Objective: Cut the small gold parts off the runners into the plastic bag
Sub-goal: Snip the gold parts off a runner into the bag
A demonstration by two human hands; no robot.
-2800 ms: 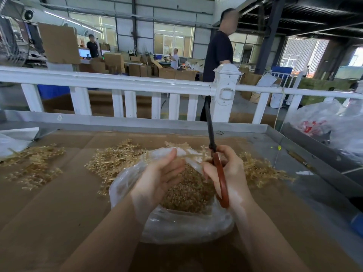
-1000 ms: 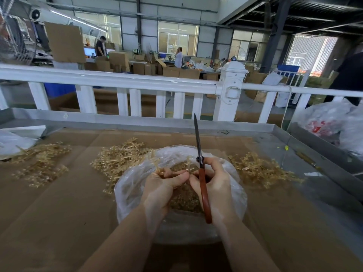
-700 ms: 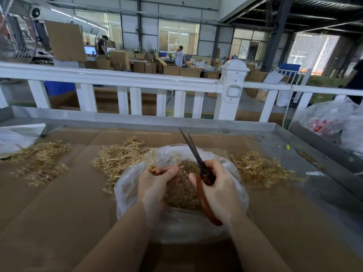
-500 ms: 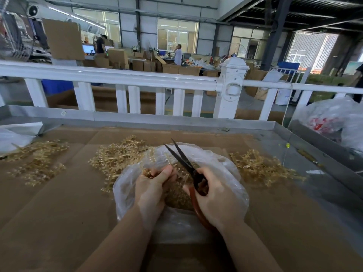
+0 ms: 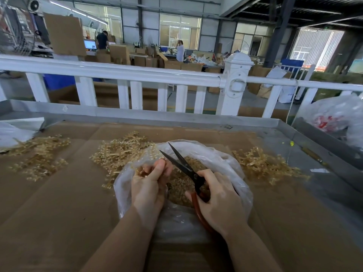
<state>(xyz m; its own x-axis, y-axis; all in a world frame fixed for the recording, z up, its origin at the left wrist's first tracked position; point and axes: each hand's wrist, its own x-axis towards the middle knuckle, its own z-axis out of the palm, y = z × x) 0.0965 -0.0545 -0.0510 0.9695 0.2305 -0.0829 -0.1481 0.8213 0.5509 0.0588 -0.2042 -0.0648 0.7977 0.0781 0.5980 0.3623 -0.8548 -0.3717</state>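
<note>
Gripping the red-handled scissors [image 5: 188,173], the right hand [image 5: 220,201] holds the 2 dark, pointed blades parted in a V that opens up and to the left, toward the left hand [image 5: 149,185], whose thumb and fingers pinch a small gold runner [image 5: 142,170] just left of the blade tips. Both hands work over the mouth of the thin, crinkled, translucent plastic bag [image 5: 225,163], which lies on brown cardboard and holds a granular heap of cut gold parts [image 5: 180,185]. Spiky, branched runner piles [image 5: 121,152] lie left, behind and right of it.
</note>
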